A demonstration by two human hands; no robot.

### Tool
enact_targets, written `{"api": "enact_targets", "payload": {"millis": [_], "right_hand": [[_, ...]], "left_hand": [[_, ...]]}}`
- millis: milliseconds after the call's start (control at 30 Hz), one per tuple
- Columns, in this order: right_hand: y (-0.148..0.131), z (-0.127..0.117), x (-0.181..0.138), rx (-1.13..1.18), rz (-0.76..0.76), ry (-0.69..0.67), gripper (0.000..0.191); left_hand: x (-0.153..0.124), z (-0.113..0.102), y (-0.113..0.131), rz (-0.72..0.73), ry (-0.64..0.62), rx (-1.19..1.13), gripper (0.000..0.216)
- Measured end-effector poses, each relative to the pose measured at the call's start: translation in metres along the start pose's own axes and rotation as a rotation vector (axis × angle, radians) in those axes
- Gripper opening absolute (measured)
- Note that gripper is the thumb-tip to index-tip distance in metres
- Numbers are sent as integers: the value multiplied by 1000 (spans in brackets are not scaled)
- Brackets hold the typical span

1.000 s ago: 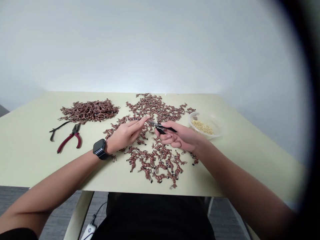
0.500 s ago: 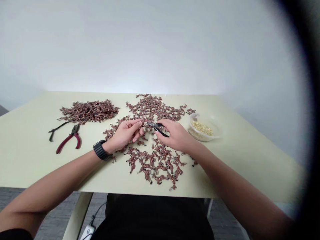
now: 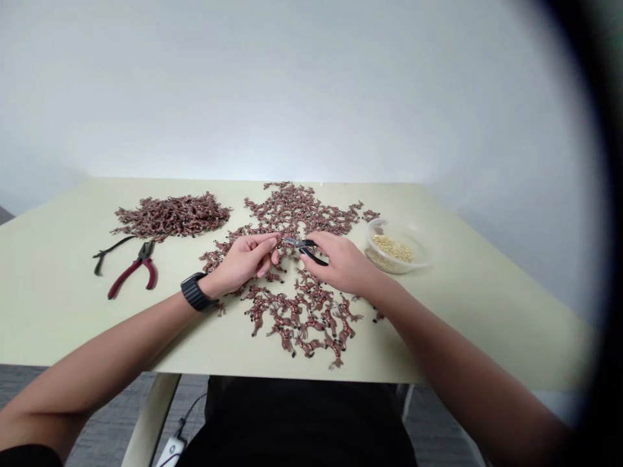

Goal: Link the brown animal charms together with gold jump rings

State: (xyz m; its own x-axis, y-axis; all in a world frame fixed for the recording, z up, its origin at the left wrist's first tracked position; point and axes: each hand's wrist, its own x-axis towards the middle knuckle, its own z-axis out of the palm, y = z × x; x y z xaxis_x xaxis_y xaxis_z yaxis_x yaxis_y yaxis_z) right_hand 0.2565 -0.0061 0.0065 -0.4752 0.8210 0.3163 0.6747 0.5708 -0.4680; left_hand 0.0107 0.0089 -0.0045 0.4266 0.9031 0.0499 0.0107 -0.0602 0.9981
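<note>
My left hand [image 3: 248,259], with a black watch [image 3: 196,292] on its wrist, is closed in a pinch over the spread of small brown animal figures [image 3: 311,318]. Whatever sits between its fingertips is too small to make out. Wrapped in my right hand [image 3: 339,261] is a pair of black-handled pliers [image 3: 311,249]. Their narrow metal jaws point left and meet the left fingertips. Both hands hide part of the figures beneath them.
At the back left is a dense heap of brown figures [image 3: 172,216]. Red-handled pliers [image 3: 141,267] and a small black tool [image 3: 109,253] lie in front of it. To the right stands a clear plastic bowl [image 3: 422,250] holding small gold pieces [image 3: 393,248].
Hardly anything differs. The pliers' jaws have come slightly closer to the left fingertips, and the view has shifted a little.
</note>
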Motion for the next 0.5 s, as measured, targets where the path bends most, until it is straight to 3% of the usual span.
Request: {"api": "enact_targets", "payload": {"millis": [500], "right_hand": [[-2, -3, 1, 7, 3, -21, 25]], "left_hand": [[0, -1, -2, 1, -1, 7, 38]]}}
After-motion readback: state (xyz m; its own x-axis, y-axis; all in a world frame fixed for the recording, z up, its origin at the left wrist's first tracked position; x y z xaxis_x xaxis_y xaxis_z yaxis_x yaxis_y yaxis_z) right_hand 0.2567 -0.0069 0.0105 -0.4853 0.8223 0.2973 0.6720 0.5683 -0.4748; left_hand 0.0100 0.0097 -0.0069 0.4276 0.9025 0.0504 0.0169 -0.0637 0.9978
